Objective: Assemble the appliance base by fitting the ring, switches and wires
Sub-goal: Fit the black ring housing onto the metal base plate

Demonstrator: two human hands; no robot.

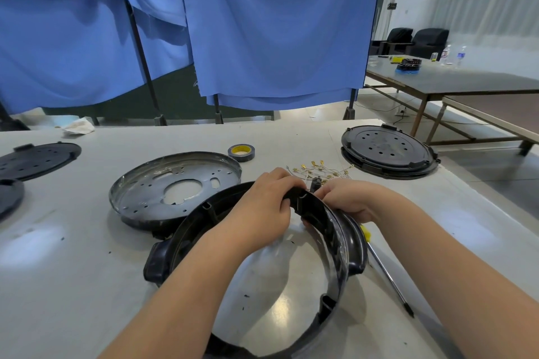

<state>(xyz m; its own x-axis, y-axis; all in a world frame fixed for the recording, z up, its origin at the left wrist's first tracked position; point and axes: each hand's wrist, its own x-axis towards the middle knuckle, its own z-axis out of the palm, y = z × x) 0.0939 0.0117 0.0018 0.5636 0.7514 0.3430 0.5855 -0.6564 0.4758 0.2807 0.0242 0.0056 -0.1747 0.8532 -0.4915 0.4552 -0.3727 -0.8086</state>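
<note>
Both hands meet at the far rim of the black ring [344,230] — the left hand [262,207] clamped over the rim from inside, fingers curled around the wall, while the right hand [347,201] pinches a small black switch [316,183] just above that same spot. The switch sits right at the grip, touching or nearly touching the rim; its seat looks to be directly below, so the right hand is the one to press. Just beyond the fingers lies 1 loose bundle of wires [320,170] with brass terminals. Left of the grip, 1 metal base plate [175,186]; beyond it, 1 tape roll [241,152]. To the right, 1 screwdriver [388,271].
</note>
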